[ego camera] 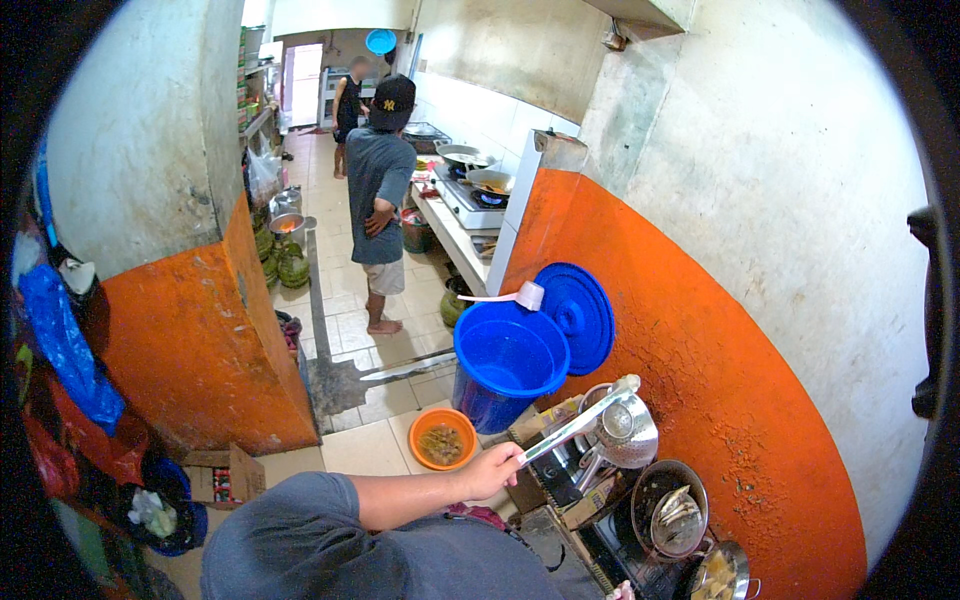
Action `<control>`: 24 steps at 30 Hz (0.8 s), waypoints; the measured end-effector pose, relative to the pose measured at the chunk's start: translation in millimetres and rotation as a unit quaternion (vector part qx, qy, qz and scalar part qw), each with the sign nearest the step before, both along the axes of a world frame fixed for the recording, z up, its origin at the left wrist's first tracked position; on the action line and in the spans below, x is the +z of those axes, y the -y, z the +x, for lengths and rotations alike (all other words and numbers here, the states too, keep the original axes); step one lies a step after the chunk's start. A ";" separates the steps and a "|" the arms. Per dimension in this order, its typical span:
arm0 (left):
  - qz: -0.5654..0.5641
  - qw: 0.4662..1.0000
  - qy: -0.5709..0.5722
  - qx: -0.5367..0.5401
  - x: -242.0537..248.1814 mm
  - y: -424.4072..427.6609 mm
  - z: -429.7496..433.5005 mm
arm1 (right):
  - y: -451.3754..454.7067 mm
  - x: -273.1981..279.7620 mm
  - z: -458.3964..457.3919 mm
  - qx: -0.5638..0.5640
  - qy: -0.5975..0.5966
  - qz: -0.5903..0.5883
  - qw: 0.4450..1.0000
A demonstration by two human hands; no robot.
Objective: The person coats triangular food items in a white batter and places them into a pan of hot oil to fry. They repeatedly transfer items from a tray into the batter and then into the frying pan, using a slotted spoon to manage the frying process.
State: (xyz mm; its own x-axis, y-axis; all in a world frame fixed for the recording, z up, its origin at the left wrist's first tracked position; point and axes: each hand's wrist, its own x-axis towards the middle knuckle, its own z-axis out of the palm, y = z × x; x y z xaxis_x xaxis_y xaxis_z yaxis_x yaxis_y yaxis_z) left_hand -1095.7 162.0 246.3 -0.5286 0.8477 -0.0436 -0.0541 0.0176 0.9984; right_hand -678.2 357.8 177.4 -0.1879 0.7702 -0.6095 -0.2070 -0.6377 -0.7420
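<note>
My left hand [491,471] is closed around one end of a long, flat, pale handle [574,424]. Its far end, with a whitish lump, passes over a perforated metal colander [637,433]. Only some fingers of my right hand [622,591] show at the bottom edge; what they hold, if anything, is hidden. Beyond the left hand, an orange basin [465,450] of murky liquid with dark bits rests on the floor. To the right, a deep pan [645,484] contains a strainer with fish in it. Below that is a wok [739,574] with fried pieces.
A tall blue plastic bin [487,405] stands open, a pink dipper [529,296] across its rim and its lid [592,319] behind. Ahead, one person [382,187] stands beside a lit gas stove [480,214]; another person [349,105] is farther back. An orange-and-white wall [712,322] borders the right.
</note>
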 end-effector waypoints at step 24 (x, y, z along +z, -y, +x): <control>0.005 1.000 0.000 0.003 -1.4 5.5 3.8 | 2.8 0.3 1.9 -0.005 0.019 -0.009 1.000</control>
